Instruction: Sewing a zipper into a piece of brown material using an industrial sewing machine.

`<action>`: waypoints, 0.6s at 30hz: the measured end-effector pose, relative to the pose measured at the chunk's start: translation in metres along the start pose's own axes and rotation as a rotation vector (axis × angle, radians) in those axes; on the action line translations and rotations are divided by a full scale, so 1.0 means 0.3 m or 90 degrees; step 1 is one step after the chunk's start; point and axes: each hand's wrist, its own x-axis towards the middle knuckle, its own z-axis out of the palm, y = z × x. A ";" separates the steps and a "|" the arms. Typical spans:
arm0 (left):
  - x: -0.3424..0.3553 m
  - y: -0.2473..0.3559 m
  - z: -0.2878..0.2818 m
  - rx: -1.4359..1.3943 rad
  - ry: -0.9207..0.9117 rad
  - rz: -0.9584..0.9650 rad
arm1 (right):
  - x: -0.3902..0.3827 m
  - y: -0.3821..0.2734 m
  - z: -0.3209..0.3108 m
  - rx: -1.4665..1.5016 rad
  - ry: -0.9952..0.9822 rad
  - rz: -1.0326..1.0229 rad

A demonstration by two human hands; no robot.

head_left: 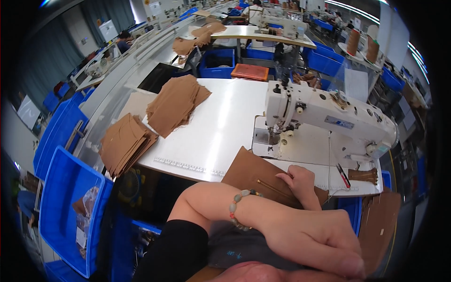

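Note:
My left hand [314, 235], a beaded bracelet on its wrist, is raised close to the camera across my body, fingers curled; whatever they may hold is hidden. Behind it, my right hand [298, 181] grips a brown panel [246, 164] with a metal zipper [270, 185] at the table's front edge. The panel lies left of a pair of red-handled tweezers or snips [344, 176] and below the white sewing machine [329, 113]. More brown material [380, 225] hangs at the lower right, beside my left hand.
Two stacks of brown cut pieces [171, 103] [124, 143] sit on the left of the white tabletop [221, 117]. Blue bins [66, 207] line the left side. Other workstations [265, 30] stand behind, with people [123, 42] at some.

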 end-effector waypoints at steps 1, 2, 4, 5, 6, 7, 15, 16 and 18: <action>-0.032 -0.010 -0.013 0.045 -0.011 -0.079 | -0.005 -0.040 -0.040 0.021 0.017 -0.008; -0.070 -0.020 -0.033 0.027 -0.023 -0.092 | -0.025 -0.071 -0.068 0.017 0.026 0.015; -0.135 -0.032 -0.099 0.245 0.014 -0.116 | -0.075 -0.101 -0.140 0.079 0.035 0.005; -0.169 -0.014 -0.128 0.289 0.033 -0.172 | -0.107 -0.119 -0.186 0.105 0.084 0.008; -0.202 0.020 -0.153 0.330 0.044 -0.226 | -0.140 -0.129 -0.234 0.103 0.083 0.018; -0.242 0.029 -0.161 0.370 0.136 -0.219 | -0.181 -0.122 -0.264 0.096 0.097 0.020; -0.733 0.110 -0.240 0.569 0.655 -0.135 | -0.463 -0.027 -0.757 -0.126 0.221 0.265; -0.765 0.110 -0.251 0.579 0.719 -0.169 | -0.513 0.013 -0.843 -0.141 0.270 0.340; -0.809 0.107 -0.275 0.585 0.781 -0.209 | -0.597 0.115 -1.027 -0.264 0.342 0.492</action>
